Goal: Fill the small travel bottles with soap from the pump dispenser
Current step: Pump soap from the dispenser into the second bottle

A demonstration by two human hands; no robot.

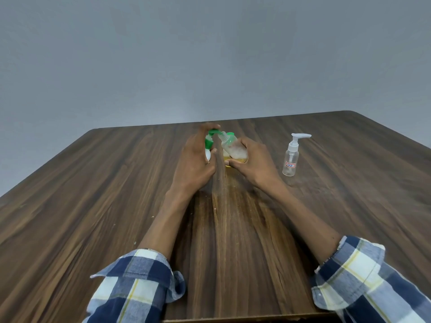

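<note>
My left hand [194, 159] wraps around a white soap dispenser with a green pump head [211, 136]; its fingertips lie blurred over the top of the pump and most of the bottle is hidden. My right hand [253, 163] grips a small clear travel bottle [233, 149] with a green flip cap, tilted so its open neck meets the pump spout. Yellowish soap and foam sit in its lower part. A second small clear bottle [291, 157] with a white pump top and a red-edged label stands upright to the right, untouched.
A dark wood-grain table [116, 194] carries everything, with its far edge just behind the hands and a rounded corner at the far right. A plain grey wall rises behind. Plaid shirt sleeves cover both forearms near the front edge.
</note>
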